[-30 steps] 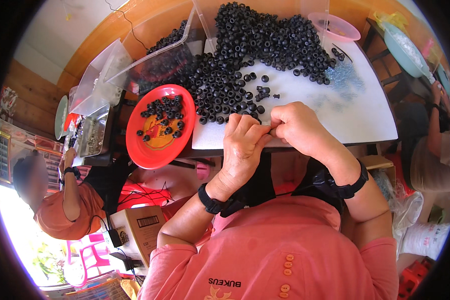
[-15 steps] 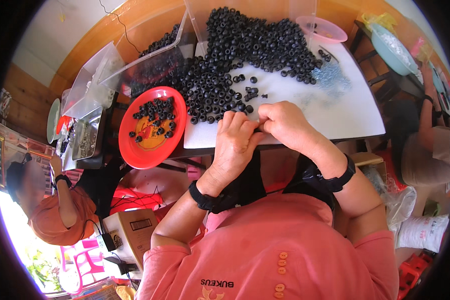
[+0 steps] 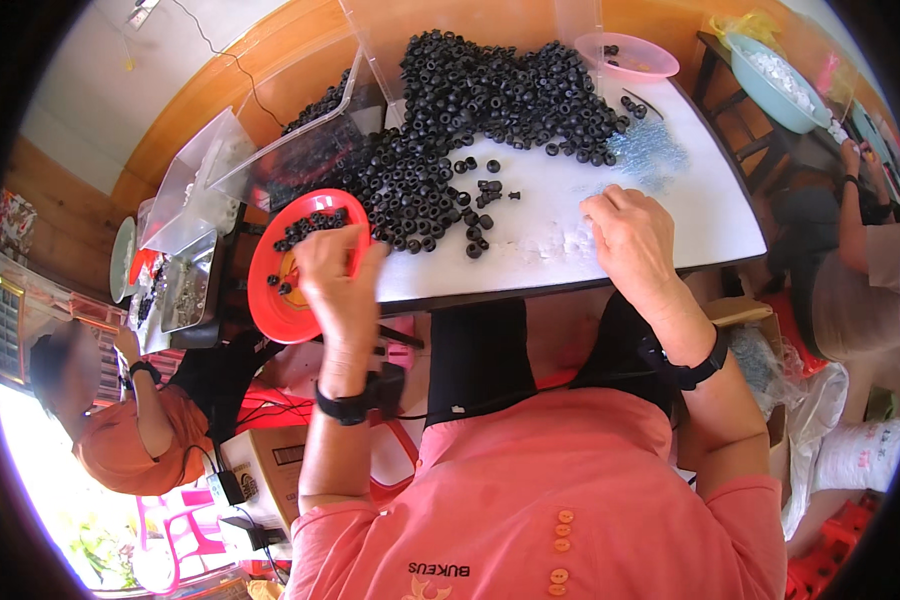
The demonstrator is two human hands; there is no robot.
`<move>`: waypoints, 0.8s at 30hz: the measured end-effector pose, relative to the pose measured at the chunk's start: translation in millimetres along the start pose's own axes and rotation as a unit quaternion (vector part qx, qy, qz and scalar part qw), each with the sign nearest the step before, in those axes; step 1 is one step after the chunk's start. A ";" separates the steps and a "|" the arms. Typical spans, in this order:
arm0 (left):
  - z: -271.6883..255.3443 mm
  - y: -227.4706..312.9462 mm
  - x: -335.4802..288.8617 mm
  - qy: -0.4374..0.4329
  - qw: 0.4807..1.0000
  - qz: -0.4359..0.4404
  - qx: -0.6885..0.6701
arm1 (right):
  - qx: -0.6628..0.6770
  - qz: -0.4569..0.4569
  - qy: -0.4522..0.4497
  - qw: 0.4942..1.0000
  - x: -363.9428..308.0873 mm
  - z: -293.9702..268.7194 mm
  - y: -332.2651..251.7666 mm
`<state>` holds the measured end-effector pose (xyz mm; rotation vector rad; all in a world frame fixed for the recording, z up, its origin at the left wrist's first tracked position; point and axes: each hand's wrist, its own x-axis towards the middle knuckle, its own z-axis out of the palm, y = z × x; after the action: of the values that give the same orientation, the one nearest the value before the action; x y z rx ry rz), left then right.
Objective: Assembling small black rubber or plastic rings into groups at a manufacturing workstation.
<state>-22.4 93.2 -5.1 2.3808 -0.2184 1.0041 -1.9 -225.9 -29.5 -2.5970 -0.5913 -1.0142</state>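
My left hand [image 3: 335, 285] is over the near right side of a red oval plate [image 3: 267, 318] with small black ring-shaped parts [image 3: 315, 222] in it. Its thumb is apart from its curled fingers, and I see nothing held. My right hand [image 3: 632, 238] is above the white tabletop [image 3: 530, 262], fingers bent and pressed together; what they hold, if anything, is hidden. Just beyond it lies a heap of tiny pale blue pieces [image 3: 650, 155]. A large pile of black parts [image 3: 500, 95] covers the table's far side, with several loose ones [image 3: 475, 240] nearer me.
A clear plastic bin [image 3: 305, 135] of black parts tips toward the table at left. A pink bowl [image 3: 638, 58] sits at the far right corner. Beyond are a pale blue basin [image 3: 775, 85] of white pieces and a person's arm [image 3: 852, 215]. Another person [image 3: 135, 435] works at far left.
My hands, together over the table's near edge before, have separated. The left has moved left over the red plate; the right has moved right toward the pale blue heap. The view has shifted slightly.
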 end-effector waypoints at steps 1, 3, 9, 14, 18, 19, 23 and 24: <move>7.6 11.3 -5.1 -0.020 0.998 -0.003 -0.055 | -0.027 -0.001 -0.018 0.999 1.6 2.0 0.3; 22.4 32.9 -15.3 -0.074 0.990 0.026 -0.117 | -0.053 -0.001 -0.034 0.998 2.7 3.9 -0.6; 48.4 50.2 -22.9 -0.126 0.987 0.061 -0.078 | -0.109 -0.025 -0.053 0.992 2.0 5.6 -7.3; 60.3 46.9 -23.0 -0.097 0.992 0.085 -0.011 | -0.100 -0.050 -0.037 0.993 2.7 6.0 -13.8; 60.0 44.7 -20.0 -0.100 0.991 0.093 0.013 | -0.055 -0.034 -0.010 0.998 3.2 12.1 -8.5; 58.8 45.0 -19.8 -0.104 0.990 0.095 0.010 | -0.059 -0.014 -0.015 0.998 3.1 14.2 -6.7; 56.3 47.9 -20.9 -0.104 0.990 0.094 -0.010 | -0.084 0.050 -0.054 0.994 5.2 13.0 -13.2; 56.3 46.8 -20.8 -0.101 0.990 0.092 -0.010 | -0.085 0.048 -0.054 0.994 5.3 12.9 -14.4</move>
<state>-18.7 22.3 -32.5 2.4783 -0.5304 0.8335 2.2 -206.7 -33.3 -2.8143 -0.4166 -0.9355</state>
